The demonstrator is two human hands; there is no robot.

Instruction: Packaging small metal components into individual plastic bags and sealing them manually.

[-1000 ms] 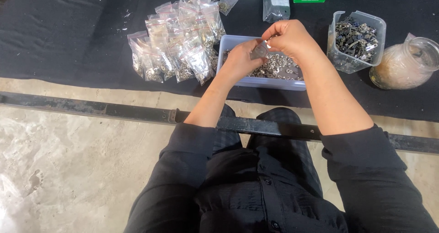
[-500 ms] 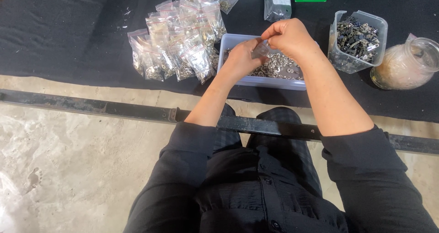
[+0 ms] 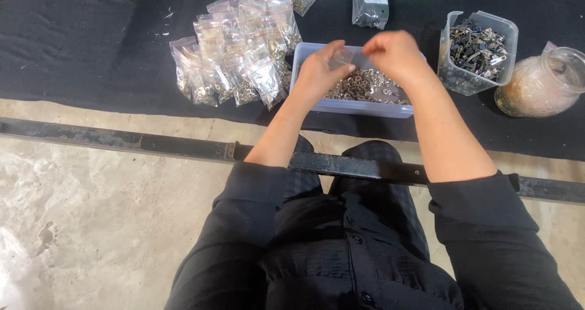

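Fingers of left hand [image 3: 318, 73] and right hand [image 3: 395, 53] pinch a small, clear, crinkled plastic bag [image 3: 345, 56] between them.

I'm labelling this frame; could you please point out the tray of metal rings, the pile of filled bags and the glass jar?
Tray of metal rings [image 3: 359, 106]: head view, front wall.
Pile of filled bags [image 3: 234, 54]: head view, middle bag.
Glass jar [image 3: 539, 88]: head view, side.
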